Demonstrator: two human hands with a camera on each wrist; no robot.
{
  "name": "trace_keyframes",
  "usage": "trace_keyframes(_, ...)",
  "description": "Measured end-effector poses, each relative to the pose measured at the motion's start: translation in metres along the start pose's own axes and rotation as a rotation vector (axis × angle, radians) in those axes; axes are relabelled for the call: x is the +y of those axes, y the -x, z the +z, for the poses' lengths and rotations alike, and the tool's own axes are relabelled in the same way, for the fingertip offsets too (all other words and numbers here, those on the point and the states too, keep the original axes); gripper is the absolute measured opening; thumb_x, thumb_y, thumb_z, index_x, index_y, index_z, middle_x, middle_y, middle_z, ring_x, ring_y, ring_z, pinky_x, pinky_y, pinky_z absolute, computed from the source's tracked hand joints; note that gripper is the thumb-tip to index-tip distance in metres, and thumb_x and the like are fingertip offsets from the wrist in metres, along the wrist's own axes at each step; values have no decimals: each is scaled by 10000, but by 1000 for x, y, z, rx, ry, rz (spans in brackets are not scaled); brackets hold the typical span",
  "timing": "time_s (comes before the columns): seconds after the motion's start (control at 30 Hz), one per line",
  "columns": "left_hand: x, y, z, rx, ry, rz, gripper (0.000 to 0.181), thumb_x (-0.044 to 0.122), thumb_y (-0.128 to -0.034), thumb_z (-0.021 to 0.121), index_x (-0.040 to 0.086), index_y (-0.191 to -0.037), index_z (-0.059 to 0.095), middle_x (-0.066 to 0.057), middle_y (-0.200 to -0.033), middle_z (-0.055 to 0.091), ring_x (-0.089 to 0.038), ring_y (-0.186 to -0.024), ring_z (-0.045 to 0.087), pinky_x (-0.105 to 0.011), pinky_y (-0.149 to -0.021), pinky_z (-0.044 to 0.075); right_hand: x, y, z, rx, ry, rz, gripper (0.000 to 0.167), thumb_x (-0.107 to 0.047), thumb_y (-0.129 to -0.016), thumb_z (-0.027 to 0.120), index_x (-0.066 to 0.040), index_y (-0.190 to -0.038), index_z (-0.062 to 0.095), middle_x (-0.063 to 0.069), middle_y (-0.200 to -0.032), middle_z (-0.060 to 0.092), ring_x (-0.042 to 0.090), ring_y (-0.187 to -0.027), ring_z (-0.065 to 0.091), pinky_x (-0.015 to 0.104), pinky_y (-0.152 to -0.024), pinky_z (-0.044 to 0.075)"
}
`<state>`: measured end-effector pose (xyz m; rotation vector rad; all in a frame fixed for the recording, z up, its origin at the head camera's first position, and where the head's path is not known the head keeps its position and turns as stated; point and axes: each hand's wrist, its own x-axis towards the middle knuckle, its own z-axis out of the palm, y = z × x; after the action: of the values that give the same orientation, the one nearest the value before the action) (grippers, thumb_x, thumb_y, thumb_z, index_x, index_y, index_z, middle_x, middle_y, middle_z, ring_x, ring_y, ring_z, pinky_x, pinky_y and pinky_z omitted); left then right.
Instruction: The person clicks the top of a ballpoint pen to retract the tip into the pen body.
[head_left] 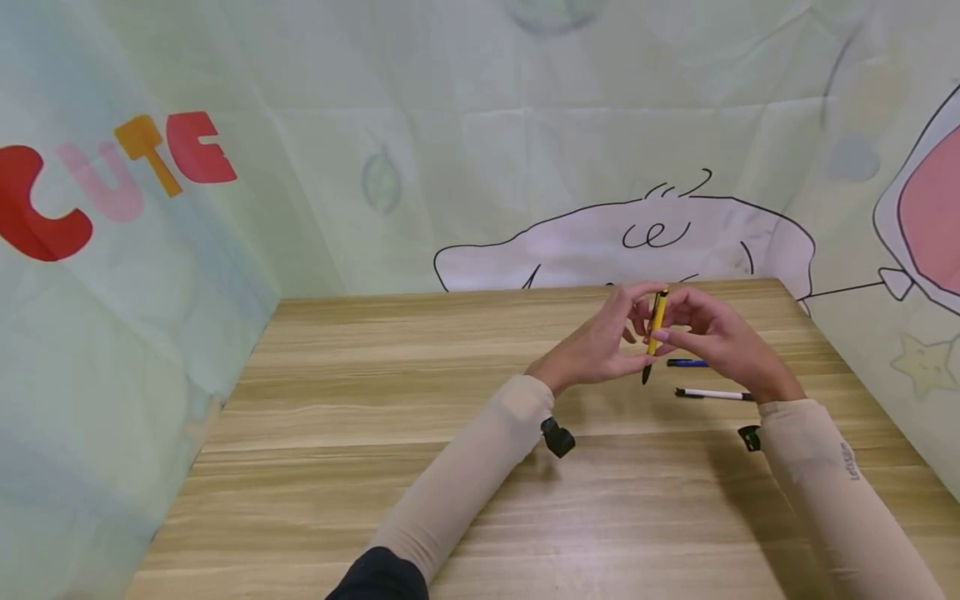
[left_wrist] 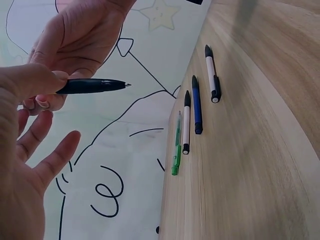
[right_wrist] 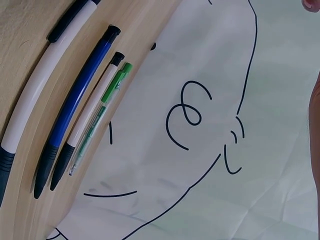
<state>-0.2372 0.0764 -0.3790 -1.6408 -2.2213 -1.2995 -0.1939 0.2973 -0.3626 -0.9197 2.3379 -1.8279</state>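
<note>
A yellow pen (head_left: pixel 657 315) with a black lower end stands steeply tilted above the table, between both hands. My right hand (head_left: pixel 723 343) pinches its barrel from the right with thumb and fingers. From the left, my left hand (head_left: pixel 596 342) holds it too, its thumb low on the pen and its index finger reaching to the top. In the left wrist view the pen's dark grip (left_wrist: pixel 95 86) shows, with a metal point out at its end. The right wrist view shows hardly any of the hand.
Beneath the hands several pens lie side by side on the wooden table (head_left: pixel 375 433): a white pen (left_wrist: pixel 212 75), a blue pen (left_wrist: pixel 197 105), a slimmer white pen (left_wrist: pixel 186 122) and a clear green pen (left_wrist: pixel 177 145). Printed cloth walls (head_left: pixel 337 167) border the table.
</note>
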Motion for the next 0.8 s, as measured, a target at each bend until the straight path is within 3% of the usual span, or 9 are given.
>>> trace_keyframes(0.53,-2,-3,0,22,-28,63,888,47,-859,787,65,-1511,184,-104,-1125,459,-166,-954,530,-224,-802,555,2,-3,-2,4,-77,-54,197,152,-952,575,80,-1131,536,130,-1065,684,162,-948,718,358,-744,625)
trace_keyframes(0.8,0,-1,2,11,-66,65,872,54,-866,781,70,-1500,182,-108,-1140,425,-159,-941,512,-216,-779,527,2,-1,-3,7,-90,-21,185,148,-950,581,82,-1116,531,149,-1055,696,168,-948,723,374,-743,625)
